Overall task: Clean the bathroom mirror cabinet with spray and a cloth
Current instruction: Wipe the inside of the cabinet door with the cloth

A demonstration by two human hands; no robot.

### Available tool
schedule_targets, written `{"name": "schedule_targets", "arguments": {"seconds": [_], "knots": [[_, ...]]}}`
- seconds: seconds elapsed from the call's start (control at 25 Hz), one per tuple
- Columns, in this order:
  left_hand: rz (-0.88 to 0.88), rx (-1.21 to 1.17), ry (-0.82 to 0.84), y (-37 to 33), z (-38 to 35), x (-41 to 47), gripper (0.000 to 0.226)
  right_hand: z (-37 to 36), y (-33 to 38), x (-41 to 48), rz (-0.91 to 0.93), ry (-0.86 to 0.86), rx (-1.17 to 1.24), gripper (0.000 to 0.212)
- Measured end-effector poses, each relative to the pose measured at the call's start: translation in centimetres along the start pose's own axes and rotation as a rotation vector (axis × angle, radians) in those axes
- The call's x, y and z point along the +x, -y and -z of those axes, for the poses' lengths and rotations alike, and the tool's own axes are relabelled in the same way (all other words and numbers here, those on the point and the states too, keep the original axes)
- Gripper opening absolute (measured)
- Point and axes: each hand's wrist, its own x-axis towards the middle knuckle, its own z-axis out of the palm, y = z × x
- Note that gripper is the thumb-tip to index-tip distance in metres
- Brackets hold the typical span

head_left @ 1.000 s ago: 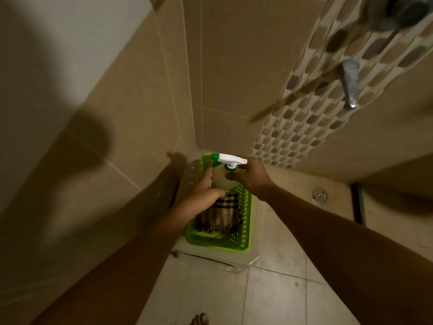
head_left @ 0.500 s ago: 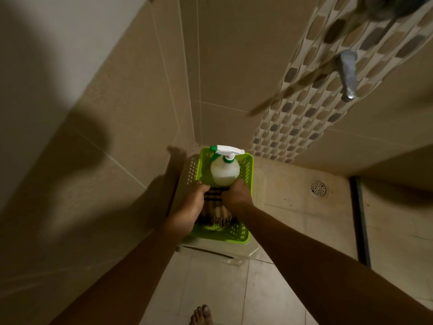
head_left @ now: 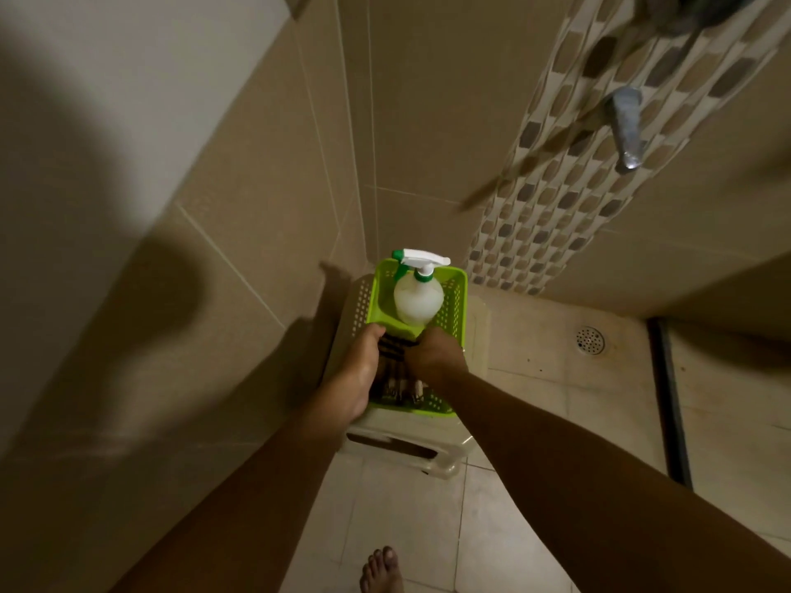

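Note:
A white spray bottle [head_left: 417,301] with a green and white trigger head stands upright in the far end of a lime green plastic basket [head_left: 459,301]. A brown striped cloth [head_left: 396,370] lies in the near end of the same basket. My left hand [head_left: 355,374] reaches in over the basket's left side, its fingers down on the cloth. My right hand [head_left: 432,357] is curled on the cloth from the right, just in front of the bottle. Both hands hide most of the cloth. No mirror cabinet is in view.
The basket sits on a beige plastic stool [head_left: 406,438] in a tiled corner. A metal tap [head_left: 627,126] sticks out of the mosaic strip at upper right. A round floor drain [head_left: 590,340] and a dark floor channel [head_left: 667,400] lie to the right. My bare foot [head_left: 381,571] is below.
My right hand set the spray bottle down in the far end of the basket and let go. Both hands then came down onto the cloth in the near end.

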Motion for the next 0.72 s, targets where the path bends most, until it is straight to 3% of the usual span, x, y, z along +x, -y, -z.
{"name": "schedule_targets", "arguments": {"seconds": [0.12,0.32,0.48,0.72], "knots": [[-0.161,0.039,-0.038,-1.7,-0.3,-3.6,0.025,4.4,0.9,-3.5,0.111,0.033,0.237,0.009],[-0.552,0.304,-0.001,-7.0,-4.6,-13.6,0.041,17.3,0.2,-12.4,0.384,0.11,0.496,0.011],[-0.742,0.526,0.212,-12.9,-13.9,-25.9,0.043,32.6,-3.3,-21.7,0.56,0.072,0.49,0.005],[-1.027,0.618,0.267,-18.8,-30.0,-43.4,0.024,53.9,-12.0,-35.3,0.699,-0.133,0.567,0.018]]}}
